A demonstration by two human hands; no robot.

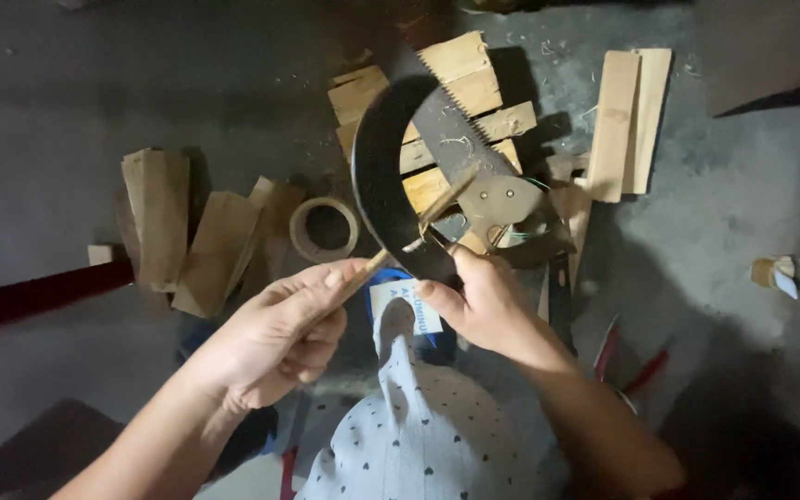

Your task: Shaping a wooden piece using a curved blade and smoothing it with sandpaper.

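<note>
Wood is everywhere on the grey concrete floor (94, 83): pale offcut blocks stacked at the top centre (474, 88), two flat pale planks to the upper right (631, 120), and a loose heap of brown slats at the left (187, 231) beside a tan roll of tape (324, 229). A toothed steel saw blade (451, 130) lies across the top stack.

The left hand (275, 338) has its fingers closed around the near end of a thin pale wooden stick (418, 227), which slants up and to the right. The right hand (479, 301) is wrapped shut on the lower part of a dark curved sickle-like blade (377, 176), whose arc crosses the stick near its middle; exactly where edge meets wood is hard to make out.

Below the hands sits a white cloth with small dark dots (418, 435), apparently over the person's knee.

My judgement: the stick is slender and held in the air, so the blade could skid along it toward the left fingers, or the stick could snap under pressure. Dim light makes that edge harder to track.
</note>
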